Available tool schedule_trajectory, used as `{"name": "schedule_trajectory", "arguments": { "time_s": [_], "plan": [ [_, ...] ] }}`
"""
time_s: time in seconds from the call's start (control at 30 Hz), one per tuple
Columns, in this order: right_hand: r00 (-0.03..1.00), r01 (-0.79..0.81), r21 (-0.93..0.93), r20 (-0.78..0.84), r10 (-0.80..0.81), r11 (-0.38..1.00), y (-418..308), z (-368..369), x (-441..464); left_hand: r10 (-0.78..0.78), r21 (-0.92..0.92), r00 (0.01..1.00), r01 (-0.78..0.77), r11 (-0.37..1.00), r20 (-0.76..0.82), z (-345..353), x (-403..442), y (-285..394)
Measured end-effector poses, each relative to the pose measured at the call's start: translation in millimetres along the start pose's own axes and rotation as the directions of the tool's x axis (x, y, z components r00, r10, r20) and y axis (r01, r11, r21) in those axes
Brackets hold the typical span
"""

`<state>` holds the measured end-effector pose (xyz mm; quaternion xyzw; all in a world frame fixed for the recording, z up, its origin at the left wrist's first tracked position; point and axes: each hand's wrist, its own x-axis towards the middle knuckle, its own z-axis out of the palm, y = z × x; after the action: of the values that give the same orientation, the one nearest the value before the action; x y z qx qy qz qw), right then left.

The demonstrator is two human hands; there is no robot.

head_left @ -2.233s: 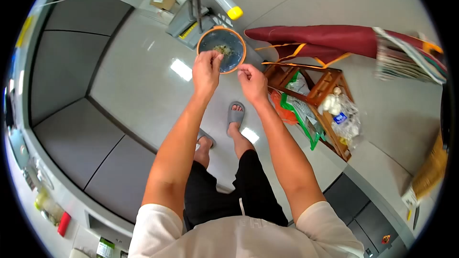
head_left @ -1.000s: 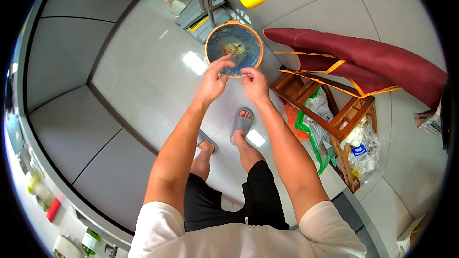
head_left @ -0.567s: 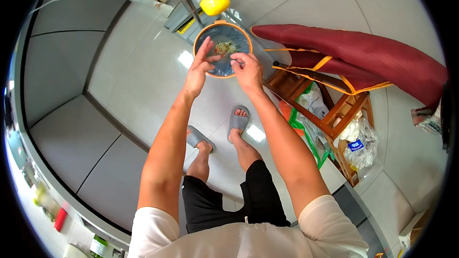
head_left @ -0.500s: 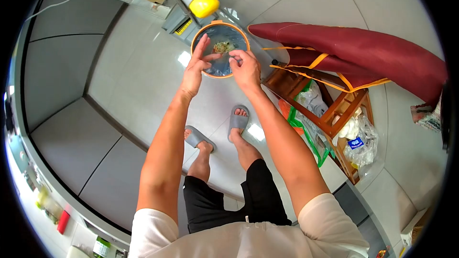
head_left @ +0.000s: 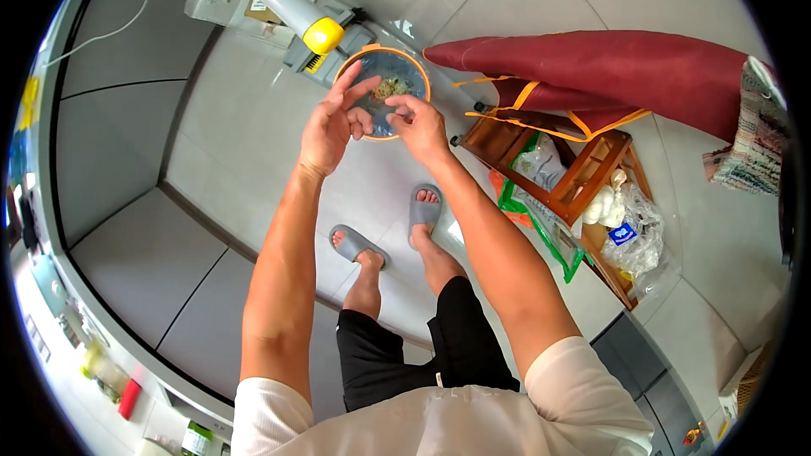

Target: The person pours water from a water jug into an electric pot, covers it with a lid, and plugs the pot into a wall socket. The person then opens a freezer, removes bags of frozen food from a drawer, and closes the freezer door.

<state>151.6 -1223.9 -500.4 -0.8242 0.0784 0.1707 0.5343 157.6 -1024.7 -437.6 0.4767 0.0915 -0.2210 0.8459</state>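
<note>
The left hand (head_left: 328,131) has spread its grip apart over the orange-rimmed bin (head_left: 372,48), seemingly freed; the right hand (head_left: 422,129), I can't tell.

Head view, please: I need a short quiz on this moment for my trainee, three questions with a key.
1. Which colour is around the top of the bin: a) green, b) orange, c) black?
2. True or false: the left hand is spread partly open rather than clenched into a fist.
3. Which hand is nearer the wooden frame?

Key: 1. b. 2. True. 3. The right hand.
</note>
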Motion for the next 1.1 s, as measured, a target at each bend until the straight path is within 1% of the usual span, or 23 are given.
{"name": "schedule_trajectory", "arguments": {
  "time_s": [0.03,0.07,0.13,0.17,0.2,0.27,0.33,0.37,0.4,0.43,0.47,0.53,0.57,0.6,0.63,0.67,0.7,0.77,0.87,0.9,0.93,1.0,1.1],
  "plan": [
    [0.999,-0.012,0.087,0.047,0.008,0.996,1,1,2,-0.006,0.000,1.000,0.006,1.000,0.002,1,2,1],
    [0.999,-0.017,0.088,0.046,0.013,0.996,3,1,5,-0.022,-0.034,1.000,0.023,0.999,0.021,2,3,2],
    [0.972,-0.066,0.187,0.236,0.020,0.980,6,2,10,-0.042,-0.068,0.998,0.045,0.997,0.039,1,6,0],
    [0.971,-0.069,0.188,0.237,0.023,0.980,7,2,14,-0.050,-0.085,0.996,0.056,0.995,0.069,1,9,0],
    [0.955,-0.036,0.144,0.297,-0.009,0.989,8,4,17,-0.058,-0.102,0.993,0.068,0.992,0.098,0,11,-1],
    [0.932,-0.004,0.104,0.361,-0.034,0.995,10,7,24,-0.086,-0.124,0.990,0.100,0.987,0.115,-3,13,-2],
    [0.978,0.098,0.049,0.182,-0.105,0.994,11,7,30,-0.110,-0.145,0.986,0.128,0.981,0.129,-4,15,0],
    [0.992,0.114,-0.138,-0.037,-0.120,0.984,11,3,30,-0.111,-0.026,0.994,0.111,0.993,-0.008,-4,14,2],
    [0.988,-0.100,-0.136,-0.129,0.082,0.986,11,-4,32,-0.093,0.094,0.986,0.107,0.990,-0.141,-5,14,3],
    [0.975,-0.160,-0.146,-0.176,0.134,0.976,13,-9,31,-0.110,0.112,0.957,0.144,0.983,-0.267,-5,11,3],
    [0.957,-0.218,-0.154,-0.225,0.181,0.964,11,-14,29,-0.103,0.113,0.959,0.136,0.984,-0.264,-5,9,6],
    [0.962,-0.200,-0.168,-0.220,0.161,0.965,13,-19,22,-0.165,0.107,0.942,0.203,0.973,-0.293,-15,2,7],
    [0.965,-0.190,-0.179,-0.215,0.150,0.965,13,-20,17,-0.157,0.107,0.943,0.196,0.975,-0.292,-18,-2,6],
    [0.966,-0.184,-0.181,-0.215,0.143,0.966,6,-21,11,-0.179,0.089,0.951,0.207,0.974,-0.253,-19,-5,6],
    [0.971,-0.175,-0.135,-0.189,0.148,0.975,-1,-23,6,-0.198,0.071,0.957,0.218,0.973,-0.213,-20,-9,6],
    [0.975,-0.169,-0.088,-0.161,0.154,0.982,-7,-24,0,-0.192,0.072,0.958,0.212,0.975,-0.214,-19,-12,3],
    [0.976,-0.165,-0.089,-0.160,0.149,0.982,-10,-23,-5,-0.169,0.026,0.964,0.178,0.984,-0.203,-14,-16,1],
    [0.980,-0.075,0.021,-0.185,0.077,0.997,-15,-18,-18,-0.148,-0.045,0.974,0.142,0.989,-0.171,-8,-26,-1],
    [0.982,-0.032,0.017,-0.185,0.034,0.999,-42,-19,-39,-0.132,-0.034,0.971,0.128,0.991,-0.199,5,-38,-1],
    [0.982,0.006,0.022,-0.188,-0.002,1.000,-52,-21,-43,-0.122,0.022,0.977,0.127,0.992,-0.174,7,-40,-1],
    [0.982,0.012,0.019,-0.187,-0.008,1.000,-61,-22,-44,-0.116,0.021,0.978,0.122,0.992,-0.174,7,-42,-2],
    [0.984,0.125,-0.080,-0.118,-0.134,0.989,-76,-24,-48,-0.044,0.300,0.981,0.100,0.949,-0.189,11,-48,-7],
    [0.978,0.170,-0.165,-0.094,-0.187,0.972,-86,-17,-39,-0.026,0.371,0.988,0.082,0.925,-0.155,12,-49,-9]
  ]
}}
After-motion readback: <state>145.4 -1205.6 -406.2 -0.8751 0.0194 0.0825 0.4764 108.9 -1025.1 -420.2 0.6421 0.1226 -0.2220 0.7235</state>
